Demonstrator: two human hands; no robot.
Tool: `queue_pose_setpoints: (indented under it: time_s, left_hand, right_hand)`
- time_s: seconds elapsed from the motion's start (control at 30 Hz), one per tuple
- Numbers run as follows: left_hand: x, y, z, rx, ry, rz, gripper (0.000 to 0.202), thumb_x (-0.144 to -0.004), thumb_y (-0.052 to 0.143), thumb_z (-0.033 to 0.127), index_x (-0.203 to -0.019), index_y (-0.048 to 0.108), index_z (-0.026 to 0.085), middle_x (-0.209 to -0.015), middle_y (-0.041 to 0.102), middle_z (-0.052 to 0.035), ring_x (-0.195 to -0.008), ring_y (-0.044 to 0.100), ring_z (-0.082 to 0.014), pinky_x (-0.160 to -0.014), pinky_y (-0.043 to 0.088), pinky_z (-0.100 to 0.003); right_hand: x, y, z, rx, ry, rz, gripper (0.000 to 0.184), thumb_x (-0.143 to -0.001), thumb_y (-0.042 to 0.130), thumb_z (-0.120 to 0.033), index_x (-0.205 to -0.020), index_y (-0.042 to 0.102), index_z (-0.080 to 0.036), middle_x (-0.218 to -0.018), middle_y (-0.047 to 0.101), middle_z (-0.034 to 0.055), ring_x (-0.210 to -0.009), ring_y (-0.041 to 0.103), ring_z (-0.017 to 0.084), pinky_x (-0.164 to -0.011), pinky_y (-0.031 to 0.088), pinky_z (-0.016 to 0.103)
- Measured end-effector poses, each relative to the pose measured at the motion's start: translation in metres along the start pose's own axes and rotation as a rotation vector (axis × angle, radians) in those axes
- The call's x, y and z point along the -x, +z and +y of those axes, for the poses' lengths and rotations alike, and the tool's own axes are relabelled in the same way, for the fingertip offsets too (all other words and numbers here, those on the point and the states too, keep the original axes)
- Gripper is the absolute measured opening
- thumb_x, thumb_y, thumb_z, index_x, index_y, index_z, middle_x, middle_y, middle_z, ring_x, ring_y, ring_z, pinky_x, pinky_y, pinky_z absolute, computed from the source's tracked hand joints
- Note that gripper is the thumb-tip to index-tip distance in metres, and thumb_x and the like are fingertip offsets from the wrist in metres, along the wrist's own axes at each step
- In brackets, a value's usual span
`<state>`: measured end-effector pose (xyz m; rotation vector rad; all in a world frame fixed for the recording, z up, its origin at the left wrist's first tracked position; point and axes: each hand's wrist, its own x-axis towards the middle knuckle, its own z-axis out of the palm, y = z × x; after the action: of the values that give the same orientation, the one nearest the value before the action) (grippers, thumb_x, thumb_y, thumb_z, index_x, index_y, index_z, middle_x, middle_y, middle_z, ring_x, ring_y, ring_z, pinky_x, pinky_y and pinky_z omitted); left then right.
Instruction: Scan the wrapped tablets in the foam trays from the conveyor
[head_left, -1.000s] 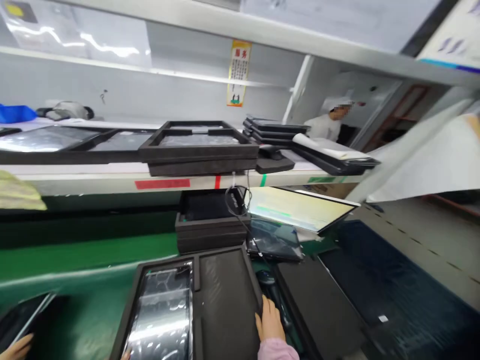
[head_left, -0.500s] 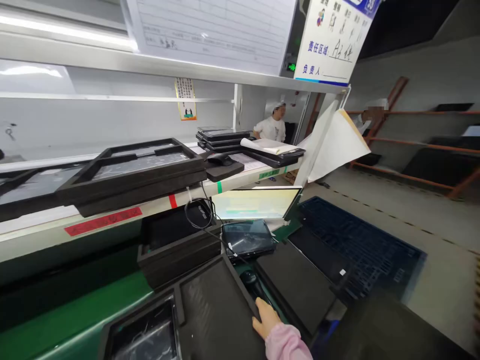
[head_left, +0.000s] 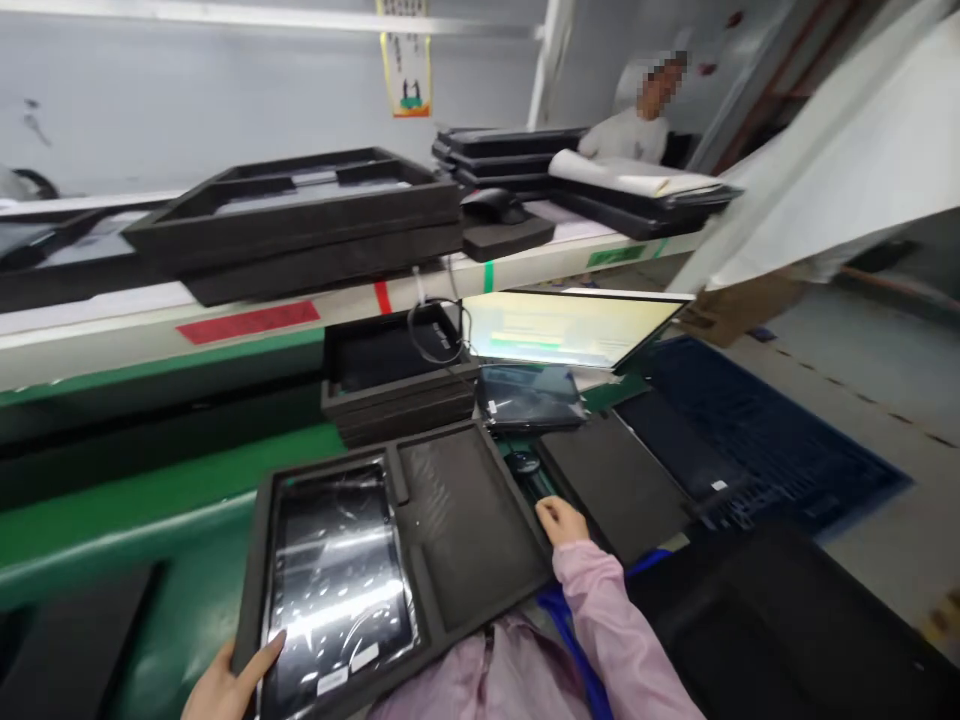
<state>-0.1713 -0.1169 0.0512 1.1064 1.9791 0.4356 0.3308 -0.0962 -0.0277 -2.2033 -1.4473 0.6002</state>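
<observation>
A black foam tray with two compartments lies in front of me on the green belt. Its left compartment holds a glossy bagged tablet; the right compartment is bare. My left hand grips the tray's near left corner, thumb lying on the tablet's edge. My right hand, in a pink sleeve, rests at the tray's right edge with fingers curled; what it touches underneath is hidden.
More foam trays are stacked behind, and others sit on the white shelf above. A lit screen, a bagged tablet, a dark pad and a cable lie to the right. Another person works behind the shelf.
The view swung right and up, then dropped back down and left. The tray with the tablet is in full view again, with my left hand on its corner. My right hand stays at the tray's right edge.
</observation>
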Motion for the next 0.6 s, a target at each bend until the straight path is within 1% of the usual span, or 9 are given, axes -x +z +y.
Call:
queue_pose_setpoints:
  time_s: [0.07,0.17,0.27,0.33,0.37,0.4,0.47,0.53,0.6]
  left_hand:
    - [0.016,-0.004,0.016,0.014,-0.044,0.042,0.058,-0.055,0.059,0.065,-0.09,0.059,0.018,-0.083,0.07,-0.0057,-0.09,0.063,-0.0324,-0.087,0.047,-0.044]
    - [0.032,-0.006,0.033,0.075,0.028,0.095,0.061,-0.054,0.062,0.064,-0.091,0.058,0.016,-0.078,0.07,-0.0052,-0.084,0.064,-0.0313,-0.079,0.051,-0.04]
    - [0.042,-0.005,0.034,0.167,0.137,0.106,0.06,-0.055,0.066,0.061,-0.091,0.058,0.015,-0.081,0.069,-0.005,-0.084,0.064,-0.0285,-0.073,0.052,-0.034]
    - [0.046,-0.004,0.028,0.202,0.183,0.126,0.059,-0.054,0.067,0.06,-0.091,0.058,0.015,-0.085,0.069,-0.0049,-0.087,0.063,-0.0281,-0.073,0.052,-0.032]
    - [0.047,-0.003,0.025,0.213,0.2,0.145,0.058,-0.054,0.068,0.059,-0.091,0.057,0.015,-0.087,0.069,-0.0048,-0.09,0.062,-0.0284,-0.074,0.052,-0.031]
    - [0.047,-0.001,0.022,0.22,0.212,0.163,0.058,-0.054,0.068,0.059,-0.091,0.057,0.016,-0.089,0.068,-0.0047,-0.093,0.061,-0.0288,-0.074,0.052,-0.031]
    - [0.048,0.001,0.016,0.239,0.22,0.184,0.058,-0.053,0.069,0.058,-0.092,0.055,0.017,-0.094,0.067,-0.0048,-0.098,0.058,-0.0292,-0.076,0.051,-0.03]
    - [0.048,0.004,0.009,0.27,0.201,0.173,0.06,-0.053,0.069,0.057,-0.095,0.052,0.017,-0.1,0.065,-0.0054,-0.101,0.057,-0.0284,-0.078,0.05,-0.028]
    - [0.048,0.007,0.003,0.314,0.169,0.15,0.065,-0.051,0.07,0.057,-0.099,0.05,0.017,-0.102,0.064,-0.006,-0.1,0.057,-0.0268,-0.081,0.05,-0.027]
  right_hand:
    - [-0.014,0.003,0.011,-0.017,0.038,0.08,0.034,-0.077,0.038,-0.031,-0.095,0.059,-0.011,-0.095,0.064,0.0124,-0.087,0.061,0.02,-0.083,0.047,0.033]
    - [-0.027,0.006,0.019,-0.047,0.036,0.154,0.042,-0.071,0.041,-0.034,-0.099,0.056,-0.008,-0.097,0.063,0.016,-0.088,0.061,0.024,-0.082,0.048,0.037]
    - [-0.023,0.004,0.01,-0.074,-0.011,0.291,0.04,-0.073,0.039,-0.038,-0.095,0.058,-0.011,-0.101,0.062,0.0155,-0.095,0.057,0.026,-0.088,0.044,0.041]
    - [-0.012,0.004,-0.003,-0.148,-0.062,0.402,0.035,-0.076,0.039,-0.04,-0.09,0.058,-0.014,-0.095,0.063,0.0137,-0.089,0.058,0.025,-0.085,0.045,0.04]
    - [-0.006,0.006,-0.01,-0.201,-0.104,0.423,0.033,-0.078,0.039,-0.041,-0.088,0.058,-0.015,-0.09,0.063,0.0122,-0.082,0.059,0.022,-0.08,0.047,0.037]
    - [0.0,0.008,-0.017,-0.254,-0.158,0.409,0.032,-0.08,0.04,-0.041,-0.087,0.058,-0.016,-0.087,0.063,0.0109,-0.077,0.059,0.02,-0.075,0.049,0.035]
    - [0.008,0.017,-0.029,-0.305,-0.27,0.297,0.032,-0.081,0.042,-0.042,-0.092,0.057,-0.016,-0.089,0.062,0.0103,-0.077,0.059,0.019,-0.072,0.05,0.033]
    - [0.011,0.027,-0.035,-0.271,-0.343,0.196,0.036,-0.081,0.044,-0.043,-0.1,0.056,-0.016,-0.096,0.061,0.0117,-0.084,0.058,0.021,-0.075,0.05,0.036]
    - [0.008,0.035,-0.036,-0.213,-0.352,0.19,0.04,-0.08,0.045,-0.045,-0.104,0.054,-0.015,-0.1,0.059,0.0133,-0.084,0.057,0.023,-0.078,0.049,0.041]
